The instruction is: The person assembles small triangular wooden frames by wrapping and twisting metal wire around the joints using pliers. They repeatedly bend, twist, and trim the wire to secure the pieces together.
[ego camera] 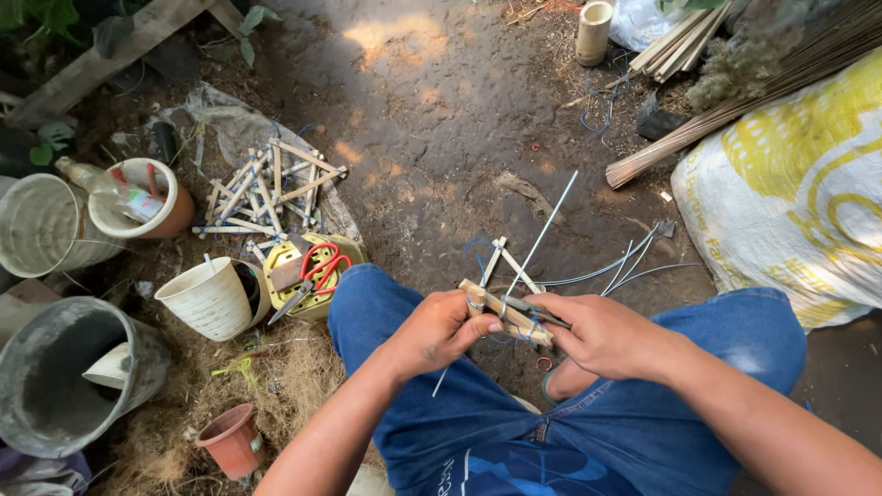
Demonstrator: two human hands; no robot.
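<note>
Looking down from the head camera, I've got bare dark ground [432, 110] filling most of the frame, and the biggest thing on it is the white and yellow sack [790, 193] at the right edge, with a bundle of thin brown sticks [735, 101] slanting across above it. Lower left, a grey bucket [55, 377] lies tipped, a pale bucket [37, 225] above it, then a white pot [209, 298], a small terracotta pot [230, 441] and a yellow reel with red-handled scissors [317, 266] on top. Upper left of centre sits a pile of finished stick frames [271, 188] bound in blue. Now to the action, lower centre, between blue-jeaned knees: the left hand [436, 331] is clamped on the near-left end of the bamboo frame [501, 308], thumb pressing on top, fingers curled under. The right hand [602, 335] is closed around the other end, apparently pinching a dark slim tool or wire against it; I can't tell which. The frame's long axis runs from upper left down to lower right, bridging the two hands, so both are right on it and neither is nearer. A thin grey wire [542, 234] rises from the frame toward the upper right, and loose grey wires [625, 266] trail off rightward on the ground, nearer the right hand.
</note>
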